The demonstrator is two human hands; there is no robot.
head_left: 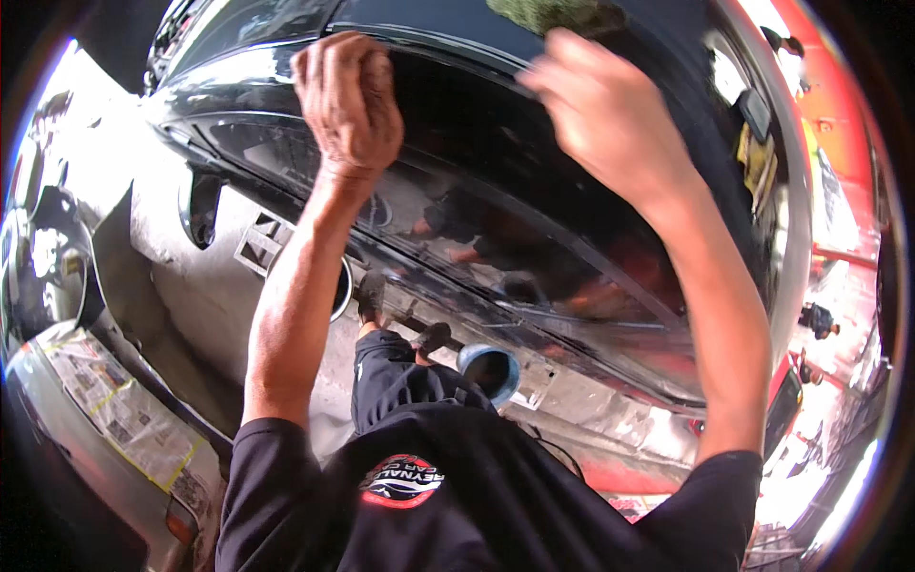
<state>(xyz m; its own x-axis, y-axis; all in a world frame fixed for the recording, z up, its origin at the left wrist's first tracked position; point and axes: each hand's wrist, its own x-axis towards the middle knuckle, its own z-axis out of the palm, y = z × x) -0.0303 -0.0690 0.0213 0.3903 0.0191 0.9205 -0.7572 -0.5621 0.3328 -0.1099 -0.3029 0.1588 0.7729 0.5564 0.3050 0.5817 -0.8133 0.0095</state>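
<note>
A glossy black car (pixel 477 124) fills the view before me, its side panel mirroring people and the ground. My left hand (pixel 351 105) is raised against its upper side, near the window line. Those fingers are bent and close together, and anything inside them is hidden. Farther right, my right hand (pixel 610 110) is up in front of the car's dark glass, its fingers smeared by motion. Whether it holds anything cannot be made out. Just above it lies a fuzzy green patch (pixel 558 13), either a cloth or a reflection.
A blue bucket (pixel 490 372) stands by my feet, beside the car's lower edge. At the left, a silver-grey car part (pixel 57 381) is masked with newspaper (pixel 119 410). A yellowish cloth (pixel 755 167) hangs near a side mirror (pixel 753 114) at the right.
</note>
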